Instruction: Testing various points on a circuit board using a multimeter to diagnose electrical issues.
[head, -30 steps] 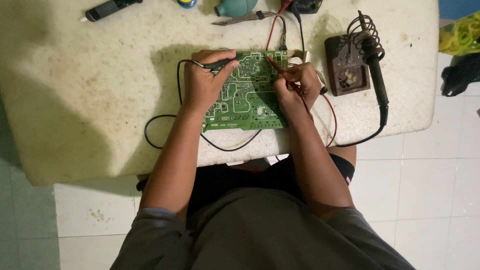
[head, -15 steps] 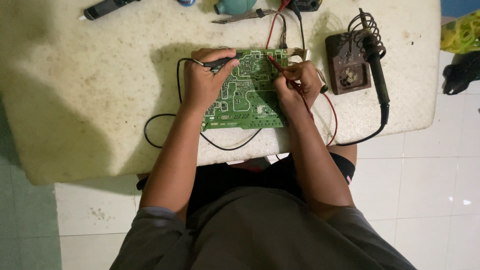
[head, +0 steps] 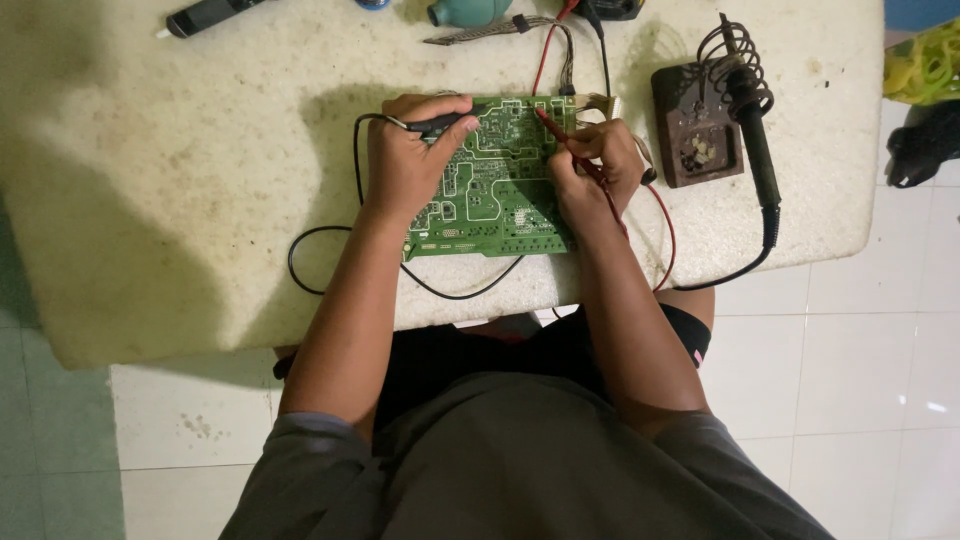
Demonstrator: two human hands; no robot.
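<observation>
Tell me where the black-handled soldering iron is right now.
In the head view, the black-handled soldering iron rests in the coiled wire holder of the brown stand, on the white table, right of the right hand and green circuit board.

No packages, labels, signs or screens are visible in the head view.
</observation>
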